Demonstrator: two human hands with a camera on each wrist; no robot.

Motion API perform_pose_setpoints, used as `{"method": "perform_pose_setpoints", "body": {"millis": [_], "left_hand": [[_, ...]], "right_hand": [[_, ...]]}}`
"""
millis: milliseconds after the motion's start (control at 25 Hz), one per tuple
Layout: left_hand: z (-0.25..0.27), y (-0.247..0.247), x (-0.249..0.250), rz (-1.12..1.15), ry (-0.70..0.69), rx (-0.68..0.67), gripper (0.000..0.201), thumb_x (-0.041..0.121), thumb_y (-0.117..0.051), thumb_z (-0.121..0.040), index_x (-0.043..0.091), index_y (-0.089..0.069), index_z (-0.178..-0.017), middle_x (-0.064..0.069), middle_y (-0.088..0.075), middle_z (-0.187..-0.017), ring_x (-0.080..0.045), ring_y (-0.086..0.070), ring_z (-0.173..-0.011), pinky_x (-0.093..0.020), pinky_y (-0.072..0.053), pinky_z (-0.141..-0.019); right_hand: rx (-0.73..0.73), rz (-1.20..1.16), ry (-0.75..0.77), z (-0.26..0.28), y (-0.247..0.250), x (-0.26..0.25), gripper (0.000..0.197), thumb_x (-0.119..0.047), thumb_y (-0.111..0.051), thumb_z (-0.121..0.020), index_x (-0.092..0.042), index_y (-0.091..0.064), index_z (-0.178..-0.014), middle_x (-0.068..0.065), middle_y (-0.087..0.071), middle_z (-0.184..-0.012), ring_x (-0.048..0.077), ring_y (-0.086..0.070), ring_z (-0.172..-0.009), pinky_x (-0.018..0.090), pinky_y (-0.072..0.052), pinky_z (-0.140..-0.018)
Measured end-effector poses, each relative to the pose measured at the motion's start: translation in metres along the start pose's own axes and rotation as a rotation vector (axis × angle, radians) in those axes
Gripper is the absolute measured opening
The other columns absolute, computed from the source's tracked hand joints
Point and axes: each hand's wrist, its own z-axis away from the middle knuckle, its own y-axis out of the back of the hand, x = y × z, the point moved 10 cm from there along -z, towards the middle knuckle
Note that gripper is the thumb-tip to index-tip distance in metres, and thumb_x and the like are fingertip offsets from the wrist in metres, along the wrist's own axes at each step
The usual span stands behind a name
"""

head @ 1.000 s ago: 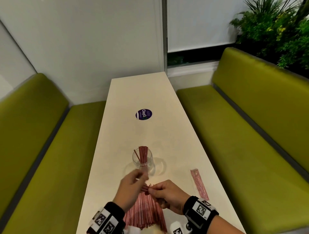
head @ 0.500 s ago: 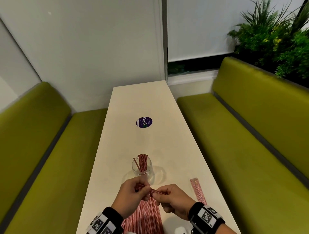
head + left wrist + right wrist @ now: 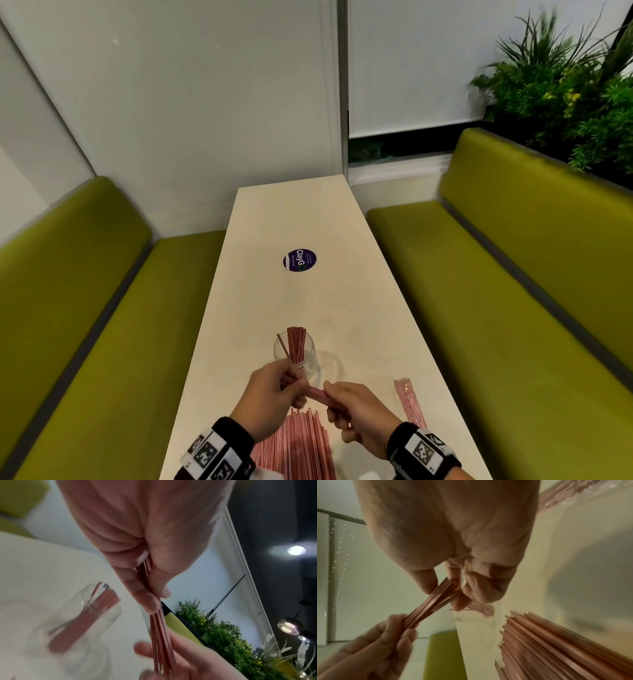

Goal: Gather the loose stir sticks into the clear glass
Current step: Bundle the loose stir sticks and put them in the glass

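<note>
Both hands, left hand and right hand, grip clamped on stick bundle before glass.

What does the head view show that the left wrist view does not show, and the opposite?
Only the head view shows the purple sticker, the loose stir sticks on the table and a wrapped packet at the right. Only the left wrist view shows the ceiling lamp and how the left fingers pinch the bundle. Both show the clear glass holding sticks, the held bundle, the left hand, the right hand and the plant.
</note>
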Motion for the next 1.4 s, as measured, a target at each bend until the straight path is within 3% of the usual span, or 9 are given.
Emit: {"method": "perform_pose_setpoints", "body": {"millis": [160, 280, 480, 680, 880, 1000, 1120, 1240, 1400], "left_hand": [[-0.030, 0.051, 0.024, -0.244, -0.049, 0.133, 0.011, 0.009, -0.066, -0.092, 0.013, -0.067, -0.082, -0.008, -0.074, -0.070, -0.016, -0.071, -0.064, -0.028, -0.060, -0.064], [-0.065, 0.069, 0.037, -0.423, -0.027, 0.146, 0.013, 0.009, -0.064, -0.092, 0.012, -0.065, -0.079, -0.008, -0.073, -0.072, -0.019, -0.069, -0.066, -0.025, -0.053, -0.058], [-0.113, 0.032, 0.039, -0.821, -0.070, -0.035, 0.010, 0.012, -0.058, -0.095, 0.008, -0.067, -0.094, -0.011, -0.069, -0.098, -0.027, -0.066, -0.091, -0.035, -0.055, -0.079], [-0.126, -0.016, -0.002, -1.110, -0.064, -0.318, 0.011, 0.011, -0.053, -0.095, 0.008, -0.063, -0.095, -0.013, -0.068, -0.104, -0.030, -0.063, -0.093, -0.037, -0.051, -0.080], [-0.129, -0.036, -0.019, -1.114, -0.076, -0.423, 0.018, 0.004, -0.052, -0.091, 0.015, -0.061, -0.081, -0.009, -0.064, -0.086, -0.025, -0.055, -0.075, -0.029, -0.042, -0.067], [-0.131, -0.035, -0.020, -1.064, -0.092, -0.399, 0.015, 0.015, -0.056, -0.092, 0.007, -0.069, -0.091, -0.010, -0.071, -0.098, -0.028, -0.066, -0.089, -0.034, -0.051, -0.077], [-0.130, -0.023, -0.017, -1.018, -0.145, -0.283, 0.019, 0.025, -0.064, -0.089, 0.017, -0.065, -0.106, 0.000, -0.057, -0.112, -0.028, -0.062, -0.095, -0.038, -0.054, -0.083], [-0.129, -0.002, -0.010, -0.848, -0.175, -0.096, 0.034, 0.025, -0.069, -0.086, 0.025, -0.059, -0.119, 0.002, -0.045, -0.126, -0.026, -0.063, -0.090, -0.035, -0.054, -0.078], [-0.125, 0.015, -0.008, -0.704, -0.189, 0.009, 0.035, 0.025, -0.066, -0.090, 0.029, -0.055, -0.123, 0.006, -0.045, -0.135, -0.016, -0.058, -0.080, -0.031, -0.052, -0.075]], "right_hand": [[0.208, 0.115, -0.016, -0.005, 0.037, 0.004, 0.028, -0.033, -0.059, -0.095, -0.009, -0.071, -0.097, 0.005, -0.058, -0.078, 0.016, -0.042, -0.058, 0.022, -0.027, -0.046], [0.249, 0.116, -0.056, -0.005, 0.050, 0.011, 0.021, -0.024, -0.059, -0.092, -0.007, -0.070, -0.099, 0.006, -0.059, -0.079, 0.016, -0.044, -0.059, 0.022, -0.029, -0.047], [0.262, 0.151, -0.042, -0.005, 0.056, 0.009, 0.016, -0.022, -0.062, -0.092, -0.009, -0.070, -0.099, 0.005, -0.060, -0.080, 0.017, -0.047, -0.064, 0.022, -0.031, -0.045], [0.259, 0.126, -0.065, -0.002, 0.061, 0.015, 0.015, -0.020, -0.061, -0.092, -0.009, -0.071, -0.097, 0.007, -0.061, -0.080, 0.017, -0.046, -0.062, 0.023, -0.029, -0.047], [0.275, 0.129, -0.080, 0.001, 0.066, 0.021, 0.017, -0.020, -0.059, -0.093, -0.009, -0.070, -0.099, 0.006, -0.061, -0.080, 0.017, -0.045, -0.060, 0.023, -0.029, -0.047], [0.279, 0.144, -0.079, 0.002, 0.064, 0.023, 0.017, -0.020, -0.059, -0.094, -0.009, -0.070, -0.099, 0.006, -0.061, -0.079, 0.016, -0.046, -0.059, 0.023, -0.029, -0.048], [0.269, 0.152, -0.072, 0.002, 0.061, 0.022, 0.025, -0.028, -0.053, -0.098, -0.010, -0.070, -0.098, 0.005, -0.060, -0.080, 0.016, -0.047, -0.059, 0.022, -0.031, -0.049], [0.288, 0.172, -0.048, 0.002, 0.066, 0.013, 0.035, -0.036, -0.043, -0.102, -0.011, -0.068, -0.097, 0.005, -0.059, -0.081, 0.017, -0.047, -0.063, 0.023, -0.033, -0.050], [0.306, 0.218, -0.020, 0.001, 0.069, 0.004, 0.034, -0.035, -0.044, -0.102, -0.011, -0.068, -0.096, 0.004, -0.059, -0.080, 0.018, -0.046, -0.064, 0.023, -0.033, -0.051]]}}
